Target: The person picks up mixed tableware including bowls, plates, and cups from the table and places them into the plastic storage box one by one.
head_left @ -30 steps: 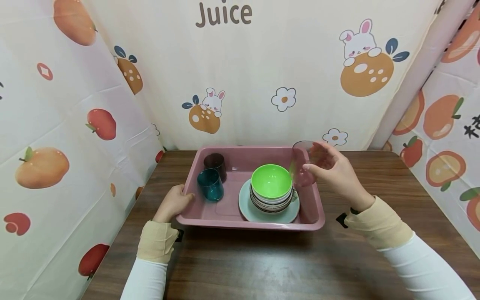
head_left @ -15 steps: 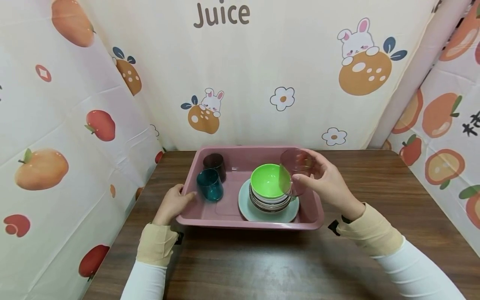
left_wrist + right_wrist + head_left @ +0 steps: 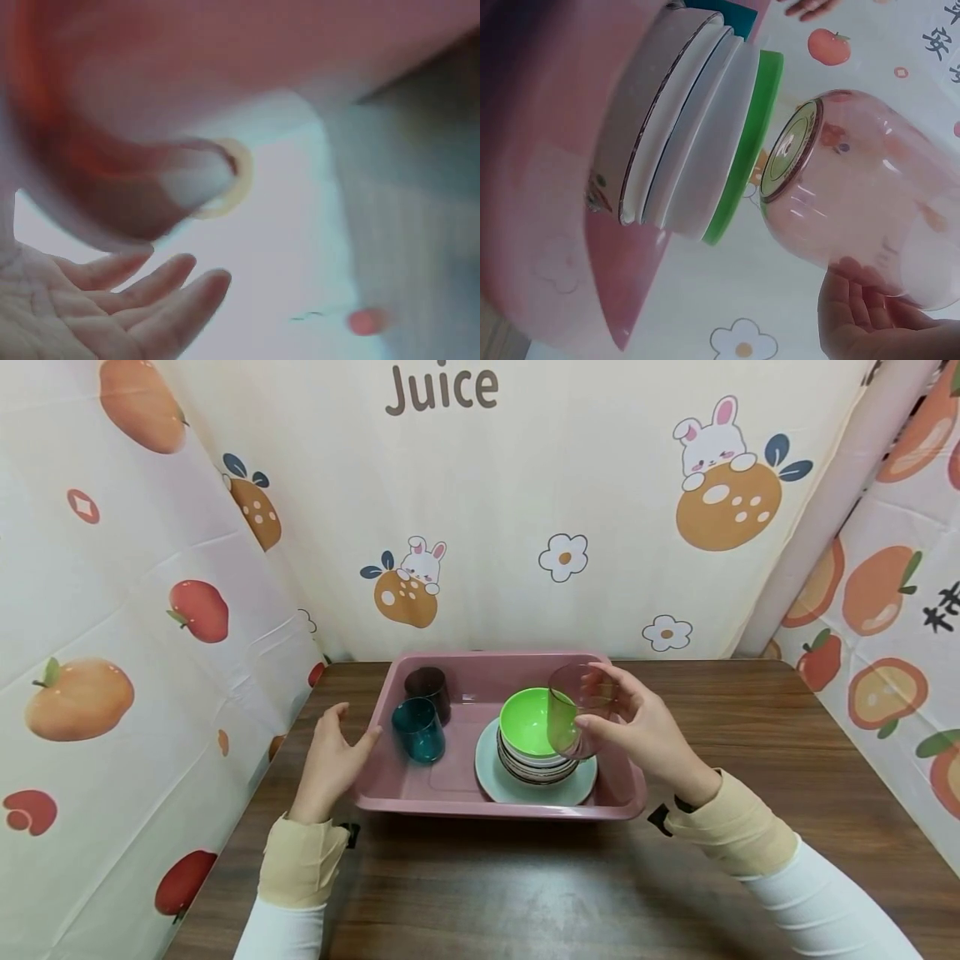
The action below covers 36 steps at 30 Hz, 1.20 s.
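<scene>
My right hand (image 3: 637, 722) grips a clear pinkish cup (image 3: 862, 180) by its side, held above the right part of the pink basin (image 3: 498, 811). Just left of the cup, and partly seen through it, a green bowl (image 3: 528, 718) tops a stack of bowls (image 3: 667, 127) on a pale blue plate (image 3: 491, 777). Off the basin's left rim, my left hand (image 3: 327, 764) is raised with its fingers spread and holds nothing. Inside the basin near that hand stand a teal cup (image 3: 420, 735) and a dark cup (image 3: 435, 693) behind it.
The basin rests on a dark wood table (image 3: 510, 893). A printed curtain (image 3: 480, 510) hangs right behind it, and a printed sheet (image 3: 127, 693) borders the left side.
My right hand has carried the clear cup leftward and slightly down, from the basin's right rim to the green bowl. My left hand has let go of the basin's rim and moved left.
</scene>
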Tool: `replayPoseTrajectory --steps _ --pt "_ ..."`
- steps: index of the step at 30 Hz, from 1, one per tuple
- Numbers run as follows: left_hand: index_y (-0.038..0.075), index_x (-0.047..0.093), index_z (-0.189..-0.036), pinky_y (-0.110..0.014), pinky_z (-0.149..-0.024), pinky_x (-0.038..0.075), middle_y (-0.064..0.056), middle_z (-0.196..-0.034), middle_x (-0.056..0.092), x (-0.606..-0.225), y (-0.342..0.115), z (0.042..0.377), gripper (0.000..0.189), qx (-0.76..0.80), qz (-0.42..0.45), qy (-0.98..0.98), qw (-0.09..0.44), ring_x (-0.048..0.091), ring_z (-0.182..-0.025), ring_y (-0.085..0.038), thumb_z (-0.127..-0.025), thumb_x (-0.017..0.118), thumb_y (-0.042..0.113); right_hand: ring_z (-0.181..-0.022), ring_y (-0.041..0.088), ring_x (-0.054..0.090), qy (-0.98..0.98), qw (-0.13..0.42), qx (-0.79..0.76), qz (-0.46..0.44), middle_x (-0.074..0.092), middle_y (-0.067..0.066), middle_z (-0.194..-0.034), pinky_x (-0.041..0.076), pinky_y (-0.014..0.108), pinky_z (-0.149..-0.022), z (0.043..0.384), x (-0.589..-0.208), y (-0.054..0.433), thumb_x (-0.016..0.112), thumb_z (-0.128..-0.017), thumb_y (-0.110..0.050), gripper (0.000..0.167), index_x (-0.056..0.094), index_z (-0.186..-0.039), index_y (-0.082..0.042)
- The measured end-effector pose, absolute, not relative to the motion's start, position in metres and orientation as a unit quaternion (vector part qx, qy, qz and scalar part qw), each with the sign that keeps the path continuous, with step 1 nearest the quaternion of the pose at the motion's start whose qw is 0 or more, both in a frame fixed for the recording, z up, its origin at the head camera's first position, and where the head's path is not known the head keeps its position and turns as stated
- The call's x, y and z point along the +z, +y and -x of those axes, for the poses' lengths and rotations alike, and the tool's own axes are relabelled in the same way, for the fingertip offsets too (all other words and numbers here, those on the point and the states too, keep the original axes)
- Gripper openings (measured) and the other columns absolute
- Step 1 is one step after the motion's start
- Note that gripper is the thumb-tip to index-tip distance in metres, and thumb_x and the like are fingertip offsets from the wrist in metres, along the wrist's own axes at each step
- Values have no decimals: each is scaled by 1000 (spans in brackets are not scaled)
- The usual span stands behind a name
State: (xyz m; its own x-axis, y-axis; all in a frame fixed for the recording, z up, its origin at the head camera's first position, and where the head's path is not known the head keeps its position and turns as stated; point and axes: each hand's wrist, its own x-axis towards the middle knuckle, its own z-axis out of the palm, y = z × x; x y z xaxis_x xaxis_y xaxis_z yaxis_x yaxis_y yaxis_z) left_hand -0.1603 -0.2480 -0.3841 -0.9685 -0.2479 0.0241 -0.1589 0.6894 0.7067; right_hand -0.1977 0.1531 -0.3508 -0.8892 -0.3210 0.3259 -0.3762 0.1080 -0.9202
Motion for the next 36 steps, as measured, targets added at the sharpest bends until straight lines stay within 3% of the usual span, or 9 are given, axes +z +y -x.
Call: replayPoseTrajectory --steps 7,12,18,22,29,36 --pt "1 24 -151 -61 -110 32 -26 -153 29 -358 -222 149 81 -364 -63 -922 116 36 -137 -42 -92 66 38 -104 8 61 -750 14 618 -233 56 0 -122 51 18 -89 195 -348 148 74 -84 -1 63 45 -140 -3" --pt "8 26 -152 -59 -111 33 -17 -155 30 -349 -197 147 90 -403 3 -905 136 36 -138 -35 -86 73 44 -105 9 60 -754 6 614 -233 54 4 -123 51 19 -90 194 -347 145 74 -84 -3 64 45 -140 -4" --pt "16 24 -154 -51 -114 33 -6 -158 26 -345 -167 144 94 -465 59 -877 101 35 -141 -28 -81 77 44 -108 15 59 -752 -3 615 -236 54 6 -126 51 18 -88 192 -346 140 76 -82 -2 67 44 -141 -6" --pt "18 23 -154 -45 -117 29 0 -159 26 -341 -152 143 96 -500 90 -859 70 32 -145 -23 -80 79 40 -111 22 57 -749 -11 618 -238 53 15 -129 51 18 -87 190 -345 137 76 -81 -1 69 43 -142 -5" --pt "28 25 -153 -42 -117 32 9 -156 29 -331 -128 145 96 -503 152 -850 42 33 -143 -16 -77 82 42 -117 30 54 -761 -17 597 -252 53 20 -132 49 18 -87 185 -344 133 78 -80 -4 71 44 -142 -7" --pt "29 26 -152 -40 -116 32 11 -154 32 -327 -105 149 97 -512 209 -833 9 34 -142 -12 -75 85 33 -120 16 55 -748 -24 598 -285 55 15 -132 47 21 -96 179 -347 126 78 -80 -3 72 43 -143 -7"
